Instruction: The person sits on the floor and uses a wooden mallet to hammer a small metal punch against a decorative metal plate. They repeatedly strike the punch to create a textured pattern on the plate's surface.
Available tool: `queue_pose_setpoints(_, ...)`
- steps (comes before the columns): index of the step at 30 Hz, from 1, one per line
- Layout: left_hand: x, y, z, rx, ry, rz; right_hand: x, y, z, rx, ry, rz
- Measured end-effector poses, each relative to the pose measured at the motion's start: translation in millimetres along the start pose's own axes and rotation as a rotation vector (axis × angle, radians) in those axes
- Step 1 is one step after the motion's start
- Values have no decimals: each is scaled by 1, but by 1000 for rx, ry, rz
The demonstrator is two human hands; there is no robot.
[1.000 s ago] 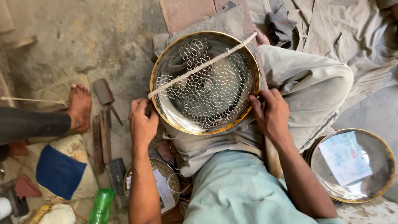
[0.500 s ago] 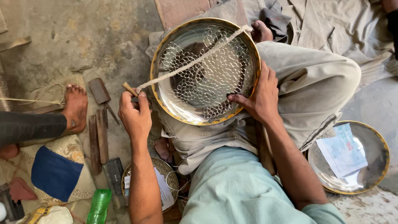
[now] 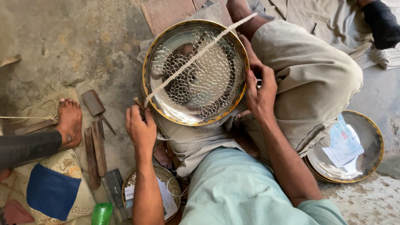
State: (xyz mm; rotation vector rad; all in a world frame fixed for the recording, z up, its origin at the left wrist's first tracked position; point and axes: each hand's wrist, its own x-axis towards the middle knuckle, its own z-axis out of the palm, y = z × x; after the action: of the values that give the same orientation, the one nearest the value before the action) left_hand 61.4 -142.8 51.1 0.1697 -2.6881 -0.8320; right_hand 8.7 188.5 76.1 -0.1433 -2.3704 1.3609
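Note:
A round shiny metal plate [image 3: 208,108] with a golden rim and a hammered scale pattern rests tilted on my lap. My right hand [image 3: 260,98] grips its right rim. My left hand [image 3: 141,127] sits at the plate's lower left edge, pinching a small wooden-handled tool [image 3: 138,102] together with the end of a pale cord. The cord [image 3: 200,54] runs taut across the plate toward the upper right.
Another person's bare foot [image 3: 70,121] and dark-sleeved leg lie at the left on a patterned mat. Hammers and metal tools [image 3: 93,141] lie on the concrete floor. A small bowl with paper [image 3: 160,196] sits below; stacked plates with paper [image 3: 354,146] sit at right. A green bottle [image 3: 101,213] stands at the bottom.
The plate has shifted up and left in view. My right hand moved from the plate's face to its right rim. My left hand stays at the lower left edge with the cord.

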Motion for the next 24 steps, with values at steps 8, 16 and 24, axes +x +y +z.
queue_pose_setpoints(8, 8, 0, 0, -64, -56, 13, 12, -28, 11, -41, -57, 16)
queue_pose_setpoints(16, 14, 1, 2, 20, -43, -22, 37, -22, 40, 111, -44, 138)
queue_pose_setpoints(24, 11, 6, -3, -68, -16, -69, 66, -2, 36, -109, -74, -98)
